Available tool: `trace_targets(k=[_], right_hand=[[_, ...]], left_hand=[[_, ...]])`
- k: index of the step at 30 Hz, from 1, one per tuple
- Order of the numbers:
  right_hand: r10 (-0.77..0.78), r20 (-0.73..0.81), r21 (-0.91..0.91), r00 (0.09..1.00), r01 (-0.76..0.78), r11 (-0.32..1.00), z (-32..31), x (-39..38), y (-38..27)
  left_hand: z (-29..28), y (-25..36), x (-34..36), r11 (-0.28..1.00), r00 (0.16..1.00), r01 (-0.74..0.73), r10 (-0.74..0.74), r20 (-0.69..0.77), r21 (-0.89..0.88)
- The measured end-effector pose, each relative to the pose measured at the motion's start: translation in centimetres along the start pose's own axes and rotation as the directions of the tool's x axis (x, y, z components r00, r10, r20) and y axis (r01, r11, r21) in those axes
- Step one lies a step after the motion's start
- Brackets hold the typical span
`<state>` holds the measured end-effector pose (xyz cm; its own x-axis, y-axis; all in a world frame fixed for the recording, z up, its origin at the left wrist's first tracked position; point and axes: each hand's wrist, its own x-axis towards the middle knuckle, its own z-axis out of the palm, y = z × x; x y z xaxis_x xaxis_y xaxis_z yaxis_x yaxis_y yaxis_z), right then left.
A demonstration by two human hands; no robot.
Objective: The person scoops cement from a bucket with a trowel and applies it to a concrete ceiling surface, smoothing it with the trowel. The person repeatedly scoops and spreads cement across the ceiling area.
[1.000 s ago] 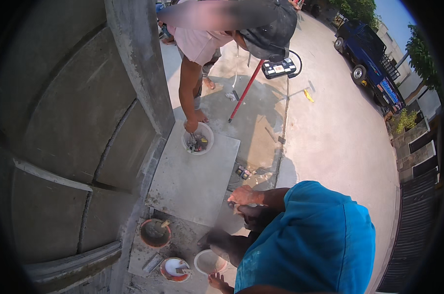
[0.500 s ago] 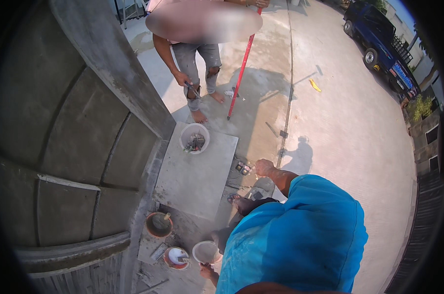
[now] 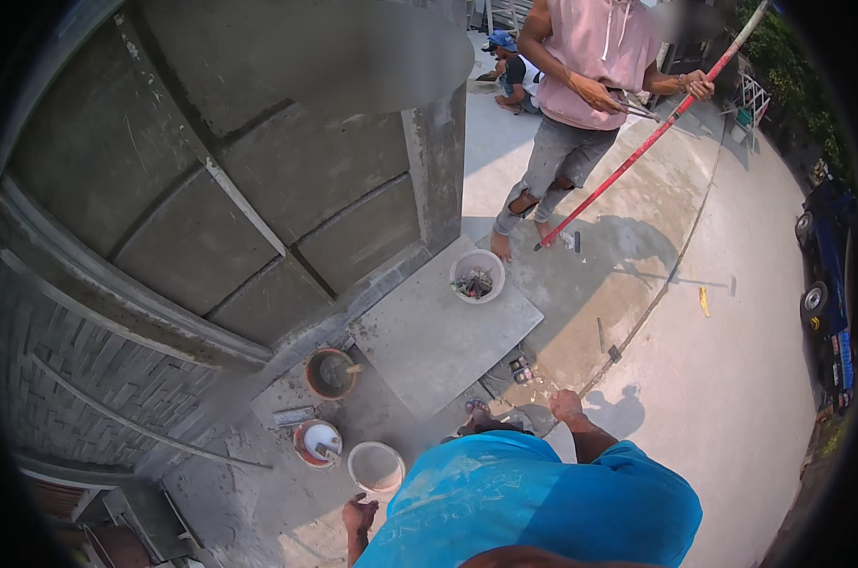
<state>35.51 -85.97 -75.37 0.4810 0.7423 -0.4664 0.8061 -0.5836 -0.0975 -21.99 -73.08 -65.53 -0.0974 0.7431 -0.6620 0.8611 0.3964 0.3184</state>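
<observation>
My left hand (image 3: pixel 359 515) hangs at the lower left, just below a white bucket (image 3: pixel 376 469) and apart from it. Its fingers look loosely bent and apart, with nothing seen in them. Out in front of my blue shirt (image 3: pixel 533 492), my right hand (image 3: pixel 567 406) is closed in a fist above the concrete. No object shows in it, though the inside of the fist is hidden. Left of the white bucket are a bucket (image 3: pixel 316 443) with white material and a tool, and a brown bucket (image 3: pixel 331 373) with a wooden handle sticking out.
A flat grey board (image 3: pixel 438 331) carries a whitish bucket (image 3: pixel 476 275) of small items. Beyond it a person (image 3: pixel 595 76) holds a long red pole (image 3: pixel 652 137) and a pliers-like tool. Another person (image 3: pixel 516 76) squats farther back. A panelled grey wall (image 3: pixel 325 180) stands left; a dark blue truck (image 3: pixel 827 275) is at right.
My view has swung, so the scene sits differently. My left hand is farther from the white bucket. The person opposite has raised the tool hand to the red pole, which now tilts more.
</observation>
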Motion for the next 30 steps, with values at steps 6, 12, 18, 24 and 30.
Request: trace_targets(k=[6, 12, 18, 24, 30], right_hand=[[-0.283, -0.267, 0.194, 0.921, 0.339, 0.921, 0.2, 2.4, -3.6], [-0.486, 0.200, 0.223, 0.851, 0.444, 0.868, -6.5, 0.2, -5.8], [-0.472, 0.464, 0.670, 0.749, 0.051, 0.741, -5.8, -1.9, -4.3], [-0.371, 0.461, 0.425, 0.806, 0.167, 0.890, -9.2, -3.6, -5.9], [-0.396, 0.368, 0.586, 0.842, 0.120, 0.801, -1.7, -0.2, -0.1]], left_hand=[[4.6, -5.3, -2.3, 0.971, 0.941, -0.176, 0.213, 0.261, -0.160], [1.2, 1.2, -10.2, 0.844, 0.882, 0.128, 0.143, 0.449, -0.520], [3.1, 0.8, -11.6, 0.785, 0.892, 0.161, 0.144, 0.429, -0.598], [4.5, 0.8, -13.7, 0.740, 0.914, 0.184, 0.113, 0.390, -0.647], [6.1, 2.6, -13.8, 0.715, 0.924, 0.185, 0.108, 0.368, -0.674]])
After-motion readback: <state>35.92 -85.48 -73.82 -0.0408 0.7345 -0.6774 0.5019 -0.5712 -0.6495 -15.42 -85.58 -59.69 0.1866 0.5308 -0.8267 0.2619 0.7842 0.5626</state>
